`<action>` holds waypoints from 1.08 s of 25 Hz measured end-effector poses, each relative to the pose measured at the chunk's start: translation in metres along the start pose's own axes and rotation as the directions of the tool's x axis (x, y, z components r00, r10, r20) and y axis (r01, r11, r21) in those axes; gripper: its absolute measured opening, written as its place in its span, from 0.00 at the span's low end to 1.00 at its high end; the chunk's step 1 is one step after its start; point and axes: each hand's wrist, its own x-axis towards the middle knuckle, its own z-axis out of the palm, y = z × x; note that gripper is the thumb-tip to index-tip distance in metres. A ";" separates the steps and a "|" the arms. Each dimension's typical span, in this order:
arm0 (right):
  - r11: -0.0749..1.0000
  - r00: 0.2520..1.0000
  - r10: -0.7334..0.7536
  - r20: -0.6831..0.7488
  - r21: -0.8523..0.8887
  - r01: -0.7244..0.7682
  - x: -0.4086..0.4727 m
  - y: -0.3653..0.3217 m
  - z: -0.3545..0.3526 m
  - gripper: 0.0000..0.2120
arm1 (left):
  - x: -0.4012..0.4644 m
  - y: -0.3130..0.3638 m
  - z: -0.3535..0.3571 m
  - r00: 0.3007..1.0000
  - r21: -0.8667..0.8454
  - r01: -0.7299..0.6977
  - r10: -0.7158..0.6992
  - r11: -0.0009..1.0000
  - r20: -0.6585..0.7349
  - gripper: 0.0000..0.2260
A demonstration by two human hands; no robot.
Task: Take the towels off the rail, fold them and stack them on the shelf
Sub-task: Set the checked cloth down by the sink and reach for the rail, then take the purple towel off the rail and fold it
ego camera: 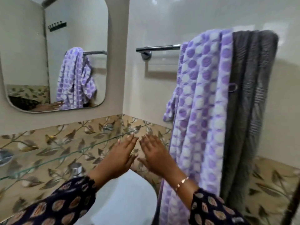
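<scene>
A purple-and-white dotted towel (201,111) hangs over the chrome rail (158,48) on the right wall. A dark grey striped towel (248,111) hangs beside it, further right on the same rail. A glass shelf (48,161) runs along the patterned tiles below the mirror. My left hand (121,153) and my right hand (155,155) are flat with fingers spread, side by side over the shelf's right end, just left of the dotted towel. Neither hand holds anything.
A mirror (32,54) on the left wall reflects the dotted towel and the rail. A white washbasin (123,200) sits below my forearms, with a chrome tap knob (76,169) behind it. A chrome fitting (4,157) sits at the far left.
</scene>
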 end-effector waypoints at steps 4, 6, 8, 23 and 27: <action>0.978 0.988 0.103 -0.113 -0.171 -0.122 0.007 0.063 -0.042 0.29 | 0.067 0.043 -0.038 0.997 -0.035 -0.072 0.071 0.997 -0.026 0.37; 0.952 0.980 0.115 -0.165 -0.264 -0.156 0.016 0.088 -0.061 0.31 | 0.097 0.056 -0.056 0.991 -0.035 -0.121 0.119 0.992 -0.065 0.32; 0.927 0.965 0.154 -0.210 -0.307 -0.215 0.029 0.110 -0.085 0.34 | 0.127 0.065 -0.075 0.982 -0.060 -0.161 0.153 0.985 -0.114 0.27; 0.563 0.524 0.820 -0.231 0.152 -0.813 0.107 0.191 -0.181 0.40 | 0.259 0.106 -0.126 0.973 -0.799 -0.199 0.015 0.567 -0.231 0.21; 0.570 0.528 0.805 -0.272 0.105 -0.815 0.101 0.184 -0.176 0.31 | 0.267 0.113 -0.132 0.951 -0.748 -0.228 -0.021 0.624 -0.307 0.18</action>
